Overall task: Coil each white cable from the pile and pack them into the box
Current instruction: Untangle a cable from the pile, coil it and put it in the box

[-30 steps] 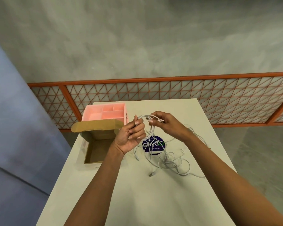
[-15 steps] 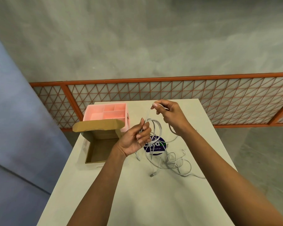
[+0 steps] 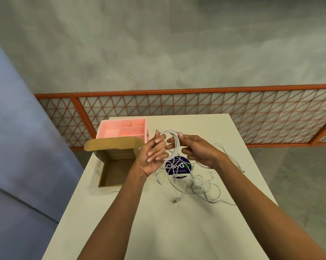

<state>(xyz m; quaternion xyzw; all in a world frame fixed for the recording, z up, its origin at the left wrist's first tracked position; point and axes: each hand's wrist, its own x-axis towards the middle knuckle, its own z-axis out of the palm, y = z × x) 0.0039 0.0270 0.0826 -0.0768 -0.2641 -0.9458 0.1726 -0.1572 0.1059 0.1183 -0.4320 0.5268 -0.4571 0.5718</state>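
A white cable [image 3: 174, 145] is wound in several loops and held in the air above the table. My left hand [image 3: 152, 154] grips the left side of the coil. My right hand [image 3: 194, 150] holds the right side, thumb and fingers around the strands. Below them a tangled pile of white cables [image 3: 197, 186] lies on the white table [image 3: 158, 222], partly over a dark round sticker [image 3: 178, 167]. An open brown cardboard box [image 3: 111, 171] sits to the left, its lid flap standing up; what I see of its inside is bare.
A pink compartment tray [image 3: 124, 130] stands behind the cardboard box at the table's far left. An orange lattice fence [image 3: 233, 117] runs beyond the table's far edge. Concrete floor lies to the right, a blue wall to the left.
My right hand came back down from a raised pull and met the left hand, laying another loop onto the coil. The coil is now rounder and tighter.
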